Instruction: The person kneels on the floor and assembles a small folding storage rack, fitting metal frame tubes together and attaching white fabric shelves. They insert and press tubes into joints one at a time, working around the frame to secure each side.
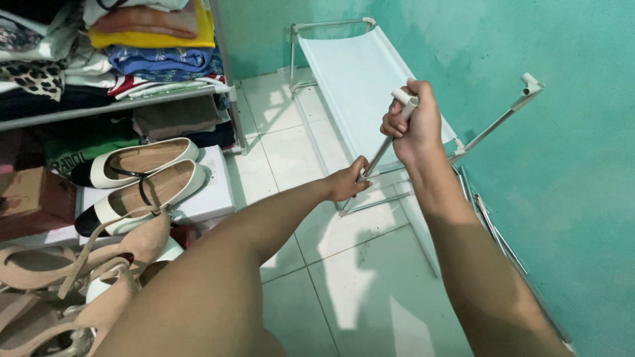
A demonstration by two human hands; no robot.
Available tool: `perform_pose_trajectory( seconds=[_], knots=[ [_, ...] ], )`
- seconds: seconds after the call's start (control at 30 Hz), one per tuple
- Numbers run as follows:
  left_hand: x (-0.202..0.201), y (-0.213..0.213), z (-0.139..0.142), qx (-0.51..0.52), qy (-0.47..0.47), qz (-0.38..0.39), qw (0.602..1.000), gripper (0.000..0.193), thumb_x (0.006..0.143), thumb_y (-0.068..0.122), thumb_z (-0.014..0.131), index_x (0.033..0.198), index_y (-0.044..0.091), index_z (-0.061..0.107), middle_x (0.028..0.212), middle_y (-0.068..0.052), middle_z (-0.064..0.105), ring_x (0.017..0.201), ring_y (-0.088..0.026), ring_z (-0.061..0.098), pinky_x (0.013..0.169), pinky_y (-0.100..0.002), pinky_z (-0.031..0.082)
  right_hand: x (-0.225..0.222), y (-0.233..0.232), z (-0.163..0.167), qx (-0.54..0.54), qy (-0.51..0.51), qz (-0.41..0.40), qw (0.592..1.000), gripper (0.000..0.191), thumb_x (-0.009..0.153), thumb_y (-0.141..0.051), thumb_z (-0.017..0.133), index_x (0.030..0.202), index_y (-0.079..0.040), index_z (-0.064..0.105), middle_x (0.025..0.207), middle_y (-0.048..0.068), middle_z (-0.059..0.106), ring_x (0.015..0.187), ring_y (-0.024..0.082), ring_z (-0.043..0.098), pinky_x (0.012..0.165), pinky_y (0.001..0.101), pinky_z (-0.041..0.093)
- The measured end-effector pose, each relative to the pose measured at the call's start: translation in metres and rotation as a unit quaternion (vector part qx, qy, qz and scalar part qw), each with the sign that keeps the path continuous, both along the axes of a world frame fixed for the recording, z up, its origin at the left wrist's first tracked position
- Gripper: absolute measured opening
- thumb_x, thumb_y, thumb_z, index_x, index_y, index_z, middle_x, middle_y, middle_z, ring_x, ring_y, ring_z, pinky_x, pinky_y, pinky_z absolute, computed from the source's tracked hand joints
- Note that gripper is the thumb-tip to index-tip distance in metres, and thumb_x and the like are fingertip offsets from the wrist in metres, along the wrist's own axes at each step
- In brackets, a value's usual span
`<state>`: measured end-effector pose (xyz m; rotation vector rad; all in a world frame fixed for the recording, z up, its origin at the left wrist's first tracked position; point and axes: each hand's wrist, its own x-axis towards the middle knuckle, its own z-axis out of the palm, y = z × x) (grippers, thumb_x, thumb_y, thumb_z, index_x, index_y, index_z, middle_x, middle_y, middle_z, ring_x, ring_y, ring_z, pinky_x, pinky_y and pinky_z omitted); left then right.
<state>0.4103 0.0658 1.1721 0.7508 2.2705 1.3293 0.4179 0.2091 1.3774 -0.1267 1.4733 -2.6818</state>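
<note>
Right hand: right hand [415, 125] is curled in a tight fist around the top end of a thin silver metal tube [382, 153], just under its white plastic end piece [405, 98].
Left hand: left hand [348, 181] is closed in a pinch on the low part of the same tube, near where it meets the frame.
Tube: it leans up and to the right, beside the white fabric shelf rack [357, 73] lying by the green wall [562, 172].
Loose parts: more thin metal rods [493, 225] lie on the white tile floor [331, 277] along the wall.
Could go wrong 1: I think the tube could slip out at the bottom, because only fingertips hold it there.
Could go wrong 2: I think a hard push could bend the thin tube or pinch a finger at the joint.
Could go wrong 3: the other corner tube [506, 118] stands free and might tip over.
Boxes: a flat white shoe box [215, 192] sits at the left under cream and black flat shoes [142, 162]; a brown cardboard box [26, 192] sits at the far left.
Labels: I see no readable label on them.
</note>
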Motion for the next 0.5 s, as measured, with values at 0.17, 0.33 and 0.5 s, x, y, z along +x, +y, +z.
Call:
perform_pose_trajectory(
  seconds=[0.17,0.33,0.5],
  knots=[
    [-0.001,-0.002,0.002,0.009,-0.015,-0.013,1.0,0.039,0.101,0.031,0.058,0.12,0.012,0.03,0.086,-0.01,0.061,0.07,-0.02,0.064,0.067,-0.04,0.054,0.002,0.011,0.005,0.065,0.032,0.152,0.986,0.054,0.104,-0.038,0.048,0.057,-0.011,0.047,0.04,-0.001,0.028,0.034,0.013,0.022,0.046,0.032,0.026],
    [0.001,-0.001,0.002,-0.003,-0.013,-0.02,1.0,0.039,0.101,0.03,0.058,0.123,0.013,0.03,0.087,-0.012,0.061,0.07,-0.02,0.063,0.069,-0.039,0.053,0.0,0.023,0.013,0.075,0.025,0.287,0.955,0.055,0.105,-0.037,0.048,0.058,-0.009,0.05,0.041,0.001,0.03,0.038,0.014,0.023,0.052,0.0308,0.029],
    [0.001,-0.003,0.006,0.014,-0.017,-0.006,1.0,0.038,0.101,0.029,0.058,0.121,0.011,0.031,0.088,-0.012,0.06,0.071,-0.02,0.063,0.069,-0.04,0.054,-0.004,0.013,0.011,0.071,0.022,0.231,0.97,0.045,0.104,-0.034,0.051,0.065,-0.01,0.053,0.043,-0.001,0.033,0.04,0.014,0.028,0.053,0.0308,0.03]
  ],
)
